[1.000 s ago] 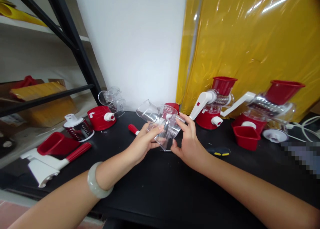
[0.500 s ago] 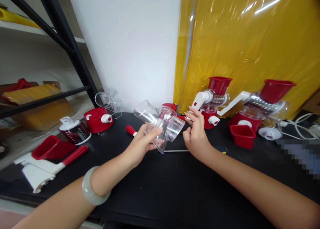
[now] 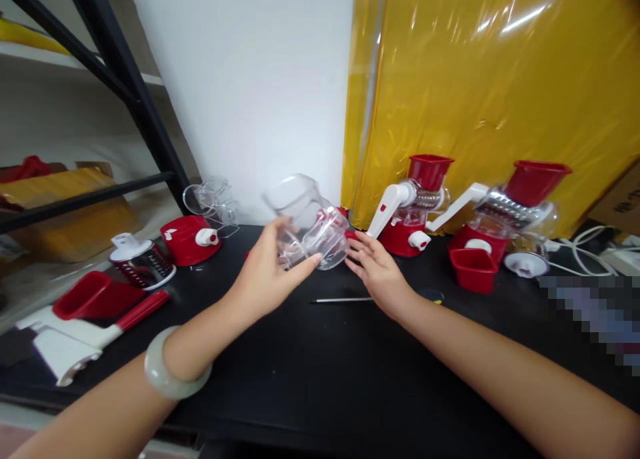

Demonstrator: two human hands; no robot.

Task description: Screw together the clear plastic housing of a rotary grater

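Note:
My left hand (image 3: pixel 267 262) grips a clear plastic rotary-grater housing (image 3: pixel 325 235) above the black table, thumb across its near side. The housing is tilted, with a wide round opening up to the left and slightly blurred. My right hand (image 3: pixel 377 269) is at the housing's right rim, fingers apart and loosely curved; whether the fingertips touch it I cannot tell. Below the hands lies a screwdriver (image 3: pixel 343 301), its handle partly behind my right wrist. A red part behind the housing is mostly hidden.
At left are a red base (image 3: pixel 187 242), another clear housing (image 3: pixel 213 202), a grating drum (image 3: pixel 145 262), a red hopper (image 3: pixel 85 295) and a white crank with a red handle (image 3: pixel 143 310). Two assembled graters (image 3: pixel 427 185) (image 3: pixel 530 205) and a loose red hopper (image 3: pixel 473 269) stand at right.
The clear housing has turned in my left hand, its wide opening now higher. My right hand has moved left to its rim and its fingers have spread.

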